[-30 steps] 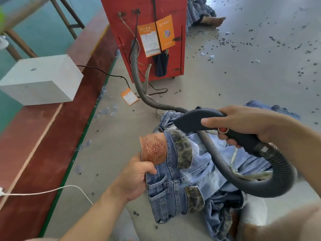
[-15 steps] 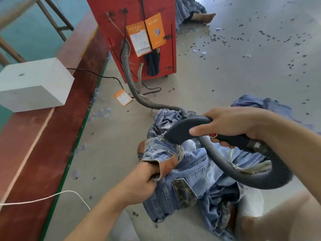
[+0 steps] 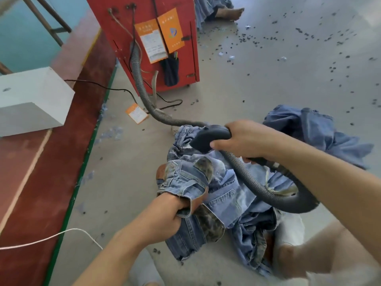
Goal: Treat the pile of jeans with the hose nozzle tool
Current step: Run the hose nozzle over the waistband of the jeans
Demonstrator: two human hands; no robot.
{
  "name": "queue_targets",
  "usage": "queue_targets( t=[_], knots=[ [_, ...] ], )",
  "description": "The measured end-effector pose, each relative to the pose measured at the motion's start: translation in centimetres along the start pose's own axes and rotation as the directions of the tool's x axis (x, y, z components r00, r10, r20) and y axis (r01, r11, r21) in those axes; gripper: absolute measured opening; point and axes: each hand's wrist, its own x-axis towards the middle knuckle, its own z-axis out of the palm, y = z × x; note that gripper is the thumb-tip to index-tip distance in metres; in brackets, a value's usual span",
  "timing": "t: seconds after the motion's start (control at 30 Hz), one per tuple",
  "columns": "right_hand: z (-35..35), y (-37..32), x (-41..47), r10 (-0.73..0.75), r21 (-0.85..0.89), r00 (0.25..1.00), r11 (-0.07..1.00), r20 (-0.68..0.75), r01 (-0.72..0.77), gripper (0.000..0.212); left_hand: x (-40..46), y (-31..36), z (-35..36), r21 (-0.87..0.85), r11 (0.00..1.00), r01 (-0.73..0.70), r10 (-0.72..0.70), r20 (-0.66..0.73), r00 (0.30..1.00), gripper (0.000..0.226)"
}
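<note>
1. Nearest to the camera, at about 7 o'clock, the left hand (image 3: 168,215) is gripping the folded waistband of the jeans (image 3: 208,203); its fingers are curled tightly around the denim, so most of them are hidden in the fabric.
2. At about 4 o'clock a bare knee (image 3: 292,259) of the person is showing beside the jeans.
3. The jeans are lying in a crumpled pile on the grey floor (image 3: 268,83), in the centre of the view, with a brown leather patch (image 3: 161,172) at the waistband.
4. Just above the pile, at about 1 o'clock from the centre, the right hand (image 3: 245,139) is holding the black nozzle tool (image 3: 208,138); its fingers are wrapped around the handle and the thumb is pressing on the side. The nozzle mouth is pointing down at the upper part of the jeans, touching them or very close; I cannot tell which.
5. The grey ribbed hose (image 3: 261,193) is looping from the handle over the jeans.
6. At 2 o'clock another heap of blue denim (image 3: 317,133) is lying on the floor.
7. At 9 o'clock a white box (image 3: 31,100) is sitting on a red-brown ledge (image 3: 41,162).
8. Farthest, at 12 o'clock, a red machine (image 3: 148,38) is standing, carrying orange tags (image 3: 171,30), and the hose is running to it.
</note>
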Motion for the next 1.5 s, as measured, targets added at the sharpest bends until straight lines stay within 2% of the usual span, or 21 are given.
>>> queue_targets(
  t=[0.03, 0.07, 0.1, 0.13, 0.17, 0.2, 0.23, 0.33, 0.4, 0.53, 0.63, 0.77, 0.83, 0.9, 1.0, 1.07, 1.17, 1.27, 1.33, 1.43, 1.5],
  knots=[
    [-0.4, 0.4, 0.2, 0.021, 0.06, 0.999, 0.998, -0.046, -0.018, 0.036, -0.1, 0.4, -0.4, -0.204, 0.976, 0.072, -0.085, -0.054, 0.995, 0.053],
    [-1.1, 1.0, 0.1, 0.036, 0.151, 0.997, 0.988, -0.064, -0.026, 0.035, -0.2, 0.5, -1.2, -0.464, 0.869, 0.168, -0.239, -0.096, 0.966, 0.036],
    [-1.8, 1.8, -0.3, 0.044, 0.241, 0.997, 0.97, -0.058, -0.029, 0.034, -0.2, 0.2, -2.0, -0.712, 0.672, 0.201, -0.385, -0.104, 0.917, 0.026],
    [-2.5, 2.5, -0.7, 0.03, 0.304, 0.999, 0.952, -0.041, -0.016, 0.034, -0.4, -0.2, -2.8, -0.894, 0.415, 0.17, -0.455, -0.043, 0.889, 0.03],
    [-2.9, 2.9, -1.1, -0.006, 0.342, 1.0, 0.94, -0.014, 0.01, 0.034, -0.7, -0.6, -3.3, -0.978, 0.163, 0.128, -0.454, 0.041, 0.89, 0.036],
    [-3.2, 3.1, -1.6, -0.048, 0.369, 0.999, 0.929, 0.021, 0.037, 0.031, -0.8, -0.8, -3.7, -0.994, -0.03, 0.106, -0.414, 0.109, 0.904, 0.048],
    [-3.3, 3.0, -2.0, -0.086, 0.379, 0.994, 0.924, 0.062, 0.056, 0.03, -0.7, -0.7, -3.8, -0.985, -0.147, 0.088, -0.371, 0.138, 0.918, 0.058],
    [-2.0, 2.0, -2.1, -0.137, 0.308, 0.98, 0.947, 0.144, 0.088, 0.031, -0.2, -0.2, -3.3, -0.961, -0.27, 0.068, -0.298, 0.151, 0.942, 0.071],
    [-0.6, 1.3, -1.2, -0.132, 0.278, 0.988, 0.955, 0.083, 0.104, 0.033, 0.1, 0.0, -3.1, -0.958, -0.285, 0.046, -0.279, 0.129, 0.952, 0.071],
    [-0.7, 1.4, -0.2, 0.009, 0.374, 0.993, 0.927, -0.114, 0.035, 0.03, 0.1, -0.5, -3.2, -0.965, -0.264, 0.005, -0.338, 0.097, 0.936, 0.062],
    [-2.5, 3.2, -1.3, -0.033, 0.436, 0.999, 0.899, -0.039, 0.046, 0.029, 0.4, -0.8, -3.4, -0.952, -0.301, -0.048, -0.392, 0.078, 0.917, 0.062],
    [-1.3, 2.3, -3.0, -0.182, 0.347, 0.977, 0.929, 0.114, 0.133, 0.021, 0.8, -1.0, -3.6, -0.944, -0.319, -0.082, -0.412, 0.06, 0.909, 0.06],
    [0.4, 1.4, -2.3, -0.182, 0.27, 0.98, 0.95, 0.079, 0.154, 0.026, 1.0, -0.9, -3.3, -0.948, -0.312, -0.058, -0.381, 0.069, 0.922, 0.061],
    [1.3, 1.1, -1.4, -0.127, 0.224, 0.991, 0.965, -0.044, 0.133, 0.026, 1.3, -0.6, -3.3, -0.953, -0.301, -0.033, -0.352, 0.079, 0.933, 0.062],
    [0.0, 1.6, -1.1, 0.005, 0.28, 0.97, 0.958, -0.245, 0.066, 0.024, 1.4, 0.0, -3.6, -0.974, -0.224, 0.028, -0.331, 0.103, 0.938, 0.063],
    [-1.2, 2.1, -1.9, -0.005, 0.348, 0.975, 0.934, -0.221, 0.083, 0.025, 1.3, 0.2, -3.6, -0.99, -0.13, 0.059, -0.359, 0.102, 0.928, 0.064],
    [-1.2, 1.3, -3.5, -0.15, 0.243, 0.984, 0.955, -0.093, 0.168, 0.031, 1.1, 0.3, -3.5, -0.998, 0.01, 0.059, -0.383, 0.051, 0.922, 0.055],
    [0.8, -0.7, -4.6, -0.231, 0.039, 0.973, 0.972, -0.009, 0.231, 0.035, 1.0, 0.9, -3.1, -0.998, 0.037, 0.054, -0.304, 0.04, 0.952, 0.056],
    [2.1, -1.6, -4.3, -0.211, -0.019, 0.976, 0.977, -0.052, 0.211, 0.036, 1.1, 1.3, -2.7, -0.997, 0.065, 0.042, -0.258, 0.024, 0.966, 0.058],
    [1.9, -1.9, -3.3, -0.132, 0.077, 0.974, 0.986, -0.182, 0.148, 0.033, 1.1, 1.5, -2.7, -0.997, 0.08, 0.008, -0.279, -0.015, 0.96, 0.057],
    [0.5, -1.4, -3.1, -0.117, 0.185, 0.968, 0.97, -0.222, 0.159, 0.031, 1.1, 1.5, -3.1, -1.0, 0.027, -0.009, -0.276, -0.016, 0.961, 0.053]
  ],
)
